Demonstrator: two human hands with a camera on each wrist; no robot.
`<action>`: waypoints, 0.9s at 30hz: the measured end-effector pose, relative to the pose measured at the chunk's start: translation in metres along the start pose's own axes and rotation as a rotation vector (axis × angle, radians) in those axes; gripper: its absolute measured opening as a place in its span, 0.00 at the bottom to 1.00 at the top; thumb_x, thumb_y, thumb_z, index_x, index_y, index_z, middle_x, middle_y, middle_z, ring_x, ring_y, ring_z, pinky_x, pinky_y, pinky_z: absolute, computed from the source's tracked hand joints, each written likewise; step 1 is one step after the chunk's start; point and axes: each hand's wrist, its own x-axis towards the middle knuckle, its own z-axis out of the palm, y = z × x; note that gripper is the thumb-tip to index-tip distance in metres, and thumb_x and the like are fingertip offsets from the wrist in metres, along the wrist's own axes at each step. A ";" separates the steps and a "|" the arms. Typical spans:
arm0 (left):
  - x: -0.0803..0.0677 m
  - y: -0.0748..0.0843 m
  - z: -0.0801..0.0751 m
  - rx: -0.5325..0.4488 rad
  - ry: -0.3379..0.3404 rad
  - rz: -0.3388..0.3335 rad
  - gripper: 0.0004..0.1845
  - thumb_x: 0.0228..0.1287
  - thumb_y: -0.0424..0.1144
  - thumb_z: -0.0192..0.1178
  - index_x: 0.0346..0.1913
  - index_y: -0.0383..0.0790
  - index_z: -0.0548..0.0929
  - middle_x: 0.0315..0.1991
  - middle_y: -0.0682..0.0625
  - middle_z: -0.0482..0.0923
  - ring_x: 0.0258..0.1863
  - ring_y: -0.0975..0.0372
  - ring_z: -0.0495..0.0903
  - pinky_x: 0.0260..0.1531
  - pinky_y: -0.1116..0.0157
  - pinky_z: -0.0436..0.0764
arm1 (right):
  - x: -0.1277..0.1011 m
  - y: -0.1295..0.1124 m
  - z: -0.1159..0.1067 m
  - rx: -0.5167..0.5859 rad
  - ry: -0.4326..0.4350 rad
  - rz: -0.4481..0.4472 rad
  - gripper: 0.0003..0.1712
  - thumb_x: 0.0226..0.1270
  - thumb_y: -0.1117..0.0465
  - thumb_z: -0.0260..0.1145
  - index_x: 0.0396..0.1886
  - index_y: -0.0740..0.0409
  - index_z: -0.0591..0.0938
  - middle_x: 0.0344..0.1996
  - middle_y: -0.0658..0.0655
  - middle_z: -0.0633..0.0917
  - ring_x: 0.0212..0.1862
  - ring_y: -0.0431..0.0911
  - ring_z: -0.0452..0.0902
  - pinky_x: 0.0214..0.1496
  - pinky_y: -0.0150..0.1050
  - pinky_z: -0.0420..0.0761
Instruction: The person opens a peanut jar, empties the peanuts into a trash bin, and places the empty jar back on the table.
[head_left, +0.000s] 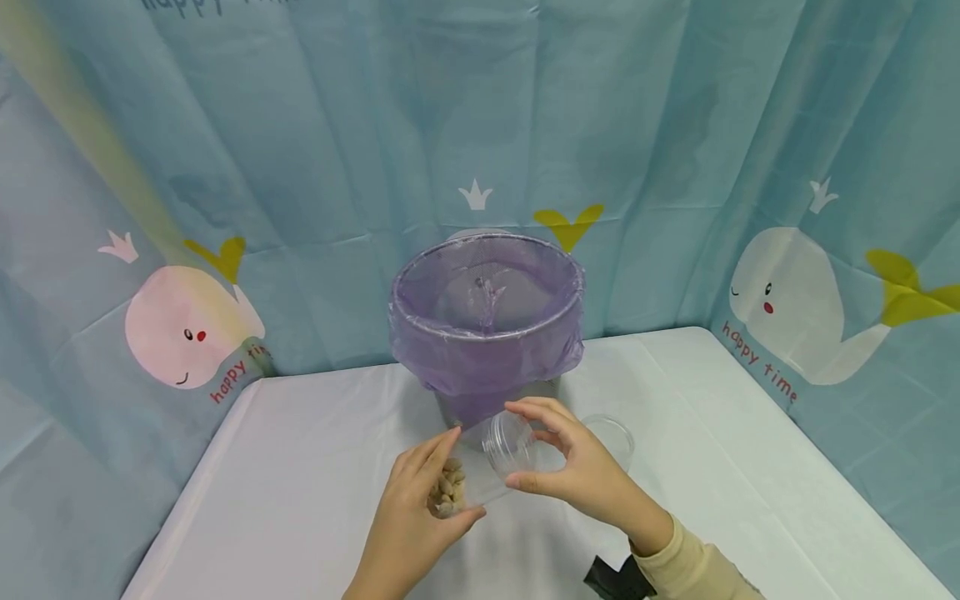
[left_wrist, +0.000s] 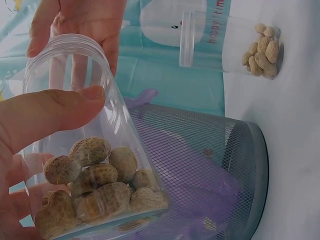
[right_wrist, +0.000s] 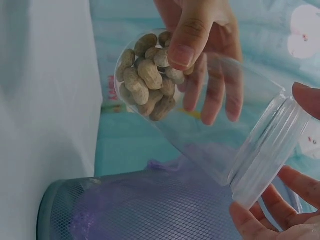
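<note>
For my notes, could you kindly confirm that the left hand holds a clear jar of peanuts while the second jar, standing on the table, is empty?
Not quite: the second jar contains peanuts too, as the left wrist view shows; the left hand does hold a clear jar of peanuts.

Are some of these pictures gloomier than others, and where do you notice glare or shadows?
Head view: brightest, soft grey shadows on the white tablecloth; left wrist view: dimmer, tipped sideways, white glare streaks on the clear jar; right wrist view: also dim and sideways, peanuts fairly crisp, broad shadow darkening the tablecloth.
</note>
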 end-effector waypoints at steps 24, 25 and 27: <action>-0.002 -0.006 -0.010 -0.004 -0.008 -0.098 0.50 0.35 0.39 0.84 0.69 0.49 0.73 0.63 0.50 0.78 0.60 0.53 0.76 0.55 0.48 0.83 | 0.001 0.002 0.002 0.038 0.031 0.040 0.38 0.59 0.57 0.76 0.69 0.50 0.72 0.67 0.55 0.72 0.69 0.55 0.66 0.68 0.45 0.77; -0.002 -0.007 -0.010 -0.001 -0.006 -0.103 0.50 0.35 0.39 0.84 0.69 0.49 0.73 0.63 0.50 0.78 0.60 0.52 0.76 0.55 0.48 0.83 | 0.001 0.003 0.002 0.034 0.032 0.038 0.38 0.59 0.57 0.76 0.69 0.50 0.72 0.67 0.55 0.72 0.69 0.55 0.66 0.68 0.45 0.77; -0.003 -0.009 -0.011 0.004 -0.001 -0.109 0.50 0.35 0.38 0.84 0.69 0.49 0.74 0.63 0.50 0.78 0.61 0.52 0.76 0.55 0.48 0.83 | 0.001 0.003 0.002 0.027 0.037 0.038 0.38 0.58 0.57 0.76 0.69 0.50 0.73 0.66 0.55 0.73 0.69 0.54 0.67 0.68 0.47 0.76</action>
